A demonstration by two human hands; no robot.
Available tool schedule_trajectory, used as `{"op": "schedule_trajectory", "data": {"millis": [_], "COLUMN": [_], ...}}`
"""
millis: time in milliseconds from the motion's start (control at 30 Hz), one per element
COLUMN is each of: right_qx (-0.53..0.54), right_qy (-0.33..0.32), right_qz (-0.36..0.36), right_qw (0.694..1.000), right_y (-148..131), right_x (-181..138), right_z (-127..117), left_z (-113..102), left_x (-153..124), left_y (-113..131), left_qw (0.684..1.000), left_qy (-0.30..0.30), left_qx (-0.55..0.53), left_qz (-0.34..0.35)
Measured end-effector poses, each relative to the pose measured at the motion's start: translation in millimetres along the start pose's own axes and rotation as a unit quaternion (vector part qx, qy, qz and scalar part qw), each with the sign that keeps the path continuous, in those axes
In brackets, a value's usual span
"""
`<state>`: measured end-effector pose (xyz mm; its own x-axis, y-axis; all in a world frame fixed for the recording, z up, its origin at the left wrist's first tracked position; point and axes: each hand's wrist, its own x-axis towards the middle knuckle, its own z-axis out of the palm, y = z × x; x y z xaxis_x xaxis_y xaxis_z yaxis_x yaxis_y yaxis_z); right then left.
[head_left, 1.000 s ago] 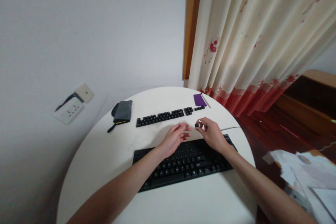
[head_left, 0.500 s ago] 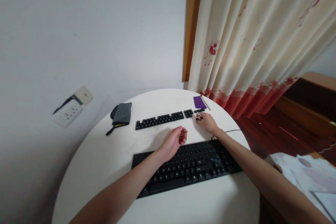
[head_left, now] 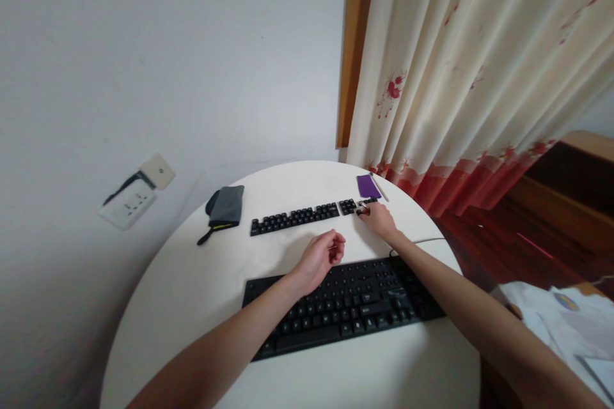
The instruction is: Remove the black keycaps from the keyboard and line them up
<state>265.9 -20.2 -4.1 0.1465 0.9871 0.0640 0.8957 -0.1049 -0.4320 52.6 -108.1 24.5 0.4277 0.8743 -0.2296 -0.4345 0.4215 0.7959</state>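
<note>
A black keyboard lies on the round white table in front of me. Behind it runs a row of loose black keycaps, with a smaller group of keycaps at its right end. My right hand reaches to that right end, fingers pinched on a small black keycap held against the table. My left hand hovers above the keyboard's top edge, fingers curled loosely inward, with nothing visible in it.
A grey pouch with a black strap lies at the back left of the table. A purple card and a thin stick rest at the back right, close to the curtain. White papers lie to the right.
My right hand carried the small keycap from above the keyboard out to the right end of the keycap row. My left hand curled its fingers and stayed in place.
</note>
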Motion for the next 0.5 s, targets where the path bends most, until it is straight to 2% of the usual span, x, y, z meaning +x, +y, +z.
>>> {"op": "schedule_trajectory", "data": {"millis": [500], "right_qx": [-0.017], "right_qy": [0.000], "right_qz": [-0.005], "right_qw": [1.000], "right_y": [-6.0], "right_x": [6.8], "right_z": [3.9], "left_z": [1.5], "left_x": [-0.7], "left_y": [0.3], "left_qw": [1.000], "left_qy": [0.000], "left_qx": [0.006], "left_qz": [-0.006]}}
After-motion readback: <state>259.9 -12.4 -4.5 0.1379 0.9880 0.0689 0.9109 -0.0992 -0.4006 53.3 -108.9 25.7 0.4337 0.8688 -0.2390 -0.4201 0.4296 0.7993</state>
